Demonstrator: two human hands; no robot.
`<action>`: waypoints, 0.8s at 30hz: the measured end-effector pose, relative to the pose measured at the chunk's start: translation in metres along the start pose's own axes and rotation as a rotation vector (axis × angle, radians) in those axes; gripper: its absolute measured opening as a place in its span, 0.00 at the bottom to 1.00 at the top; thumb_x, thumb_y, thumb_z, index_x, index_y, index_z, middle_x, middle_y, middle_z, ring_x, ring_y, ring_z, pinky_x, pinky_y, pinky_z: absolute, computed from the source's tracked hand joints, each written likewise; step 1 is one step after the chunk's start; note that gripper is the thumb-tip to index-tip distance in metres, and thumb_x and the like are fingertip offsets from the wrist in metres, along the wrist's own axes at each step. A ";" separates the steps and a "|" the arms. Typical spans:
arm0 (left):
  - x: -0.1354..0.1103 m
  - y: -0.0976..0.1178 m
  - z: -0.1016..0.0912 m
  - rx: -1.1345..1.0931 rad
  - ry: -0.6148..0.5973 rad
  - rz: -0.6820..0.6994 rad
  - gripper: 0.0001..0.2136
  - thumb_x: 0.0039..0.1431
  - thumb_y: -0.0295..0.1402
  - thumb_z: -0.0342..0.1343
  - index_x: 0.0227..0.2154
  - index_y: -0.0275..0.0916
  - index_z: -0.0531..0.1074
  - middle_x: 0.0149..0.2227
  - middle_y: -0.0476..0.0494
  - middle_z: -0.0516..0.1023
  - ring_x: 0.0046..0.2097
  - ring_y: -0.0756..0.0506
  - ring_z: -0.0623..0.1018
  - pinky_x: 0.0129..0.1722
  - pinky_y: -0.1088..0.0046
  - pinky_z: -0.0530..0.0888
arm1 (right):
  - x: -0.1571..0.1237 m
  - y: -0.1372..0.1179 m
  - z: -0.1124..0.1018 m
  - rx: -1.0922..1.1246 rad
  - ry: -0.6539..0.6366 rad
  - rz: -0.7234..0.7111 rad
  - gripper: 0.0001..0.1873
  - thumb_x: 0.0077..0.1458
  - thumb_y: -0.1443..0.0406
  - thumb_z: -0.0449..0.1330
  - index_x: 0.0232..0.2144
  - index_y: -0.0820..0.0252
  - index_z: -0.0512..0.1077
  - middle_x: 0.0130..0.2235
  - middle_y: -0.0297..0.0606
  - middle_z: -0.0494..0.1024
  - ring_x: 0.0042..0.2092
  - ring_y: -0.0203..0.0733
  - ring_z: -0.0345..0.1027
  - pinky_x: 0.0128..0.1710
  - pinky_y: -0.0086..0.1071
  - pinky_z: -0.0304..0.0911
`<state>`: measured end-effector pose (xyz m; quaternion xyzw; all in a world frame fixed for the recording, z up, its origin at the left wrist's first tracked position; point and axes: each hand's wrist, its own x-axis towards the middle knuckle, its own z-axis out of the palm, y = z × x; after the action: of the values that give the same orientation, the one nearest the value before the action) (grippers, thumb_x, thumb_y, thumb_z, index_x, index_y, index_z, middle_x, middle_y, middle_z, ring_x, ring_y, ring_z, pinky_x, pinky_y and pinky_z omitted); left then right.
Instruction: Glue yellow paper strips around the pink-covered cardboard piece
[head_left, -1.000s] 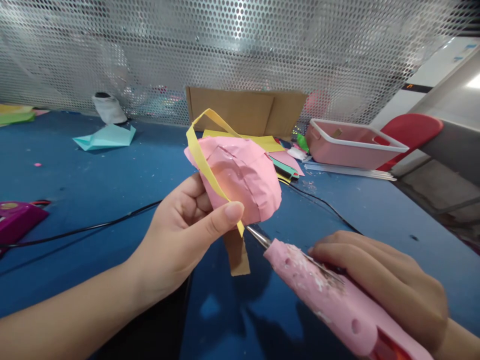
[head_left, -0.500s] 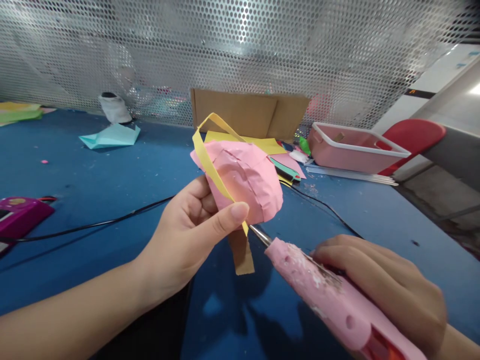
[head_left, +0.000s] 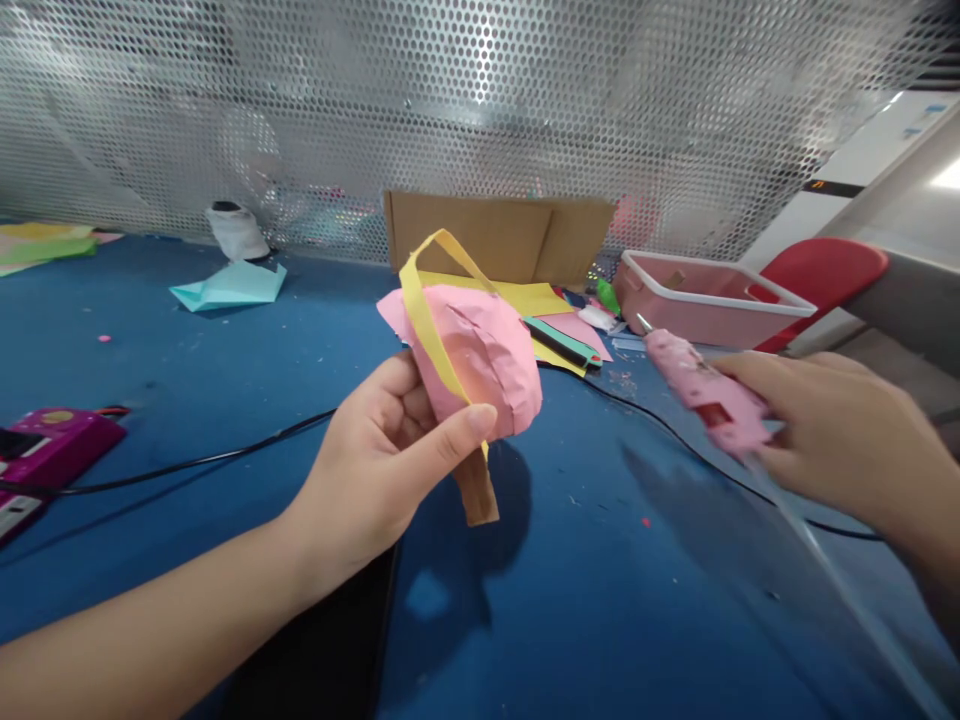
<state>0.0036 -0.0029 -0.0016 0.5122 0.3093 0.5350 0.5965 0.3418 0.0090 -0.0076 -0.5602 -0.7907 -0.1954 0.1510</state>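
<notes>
My left hand [head_left: 405, 440] is closed on a crumpled pink paper shape [head_left: 487, 360], held above the table. The thumb presses a yellow paper strip [head_left: 429, 330] against its lower edge, and the strip bends up and over in a loop. A brown cardboard strip [head_left: 477, 490] sticks out below the pink paper. Off to the right, my right hand [head_left: 840, 430] grips a pink hot glue gun [head_left: 701, 390] from behind, its metal nozzle pointing up and left. A clear glue stick [head_left: 832, 570] trails out of the gun's rear. The gun is apart from the paper shape.
At the back stand a cardboard piece [head_left: 495, 235] and a pink basket [head_left: 705, 300]. A teal cutter [head_left: 562, 342] lies on coloured paper. Folded light-blue paper [head_left: 232, 287] and a purple power strip [head_left: 60, 455] are at left. A black cable [head_left: 645, 405] crosses the blue table.
My right hand has drawn the glue gun away from the paper shape, to the right and farther back. My left hand keeps its hold, with the paper shape slightly turned.
</notes>
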 end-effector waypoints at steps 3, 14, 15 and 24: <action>-0.004 -0.002 0.002 0.187 0.009 0.008 0.13 0.54 0.31 0.64 0.41 0.38 0.70 0.37 0.48 0.82 0.38 0.51 0.81 0.36 0.82 0.77 | 0.007 0.026 0.015 -0.194 -0.414 0.031 0.18 0.48 0.63 0.55 0.43 0.61 0.72 0.41 0.48 0.79 0.41 0.52 0.72 0.36 0.40 0.59; -0.021 -0.010 -0.004 0.927 -0.250 0.222 0.08 0.59 0.34 0.54 0.39 0.37 0.70 0.35 0.46 0.79 0.33 0.48 0.79 0.31 0.74 0.74 | -0.001 -0.097 -0.040 0.142 0.336 -0.447 0.12 0.55 0.71 0.59 0.43 0.58 0.70 0.41 0.41 0.75 0.42 0.42 0.70 0.45 0.36 0.65; -0.021 -0.009 -0.003 0.953 -0.261 0.234 0.08 0.59 0.33 0.54 0.40 0.37 0.70 0.33 0.47 0.79 0.31 0.49 0.78 0.30 0.75 0.73 | -0.001 -0.114 -0.045 0.172 0.328 -0.456 0.12 0.57 0.71 0.57 0.44 0.58 0.70 0.42 0.42 0.74 0.41 0.40 0.69 0.43 0.34 0.65; -0.020 -0.007 0.005 1.102 -0.305 0.439 0.06 0.56 0.25 0.55 0.34 0.42 0.66 0.27 0.58 0.73 0.24 0.55 0.71 0.24 0.83 0.66 | 0.005 -0.138 -0.024 0.335 0.237 -0.522 0.10 0.61 0.70 0.53 0.38 0.56 0.75 0.22 0.29 0.70 0.24 0.32 0.62 0.22 0.30 0.53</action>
<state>0.0060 -0.0226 -0.0102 0.8679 0.3387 0.3276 0.1573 0.2100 -0.0400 -0.0034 -0.2795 -0.9055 -0.1585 0.2770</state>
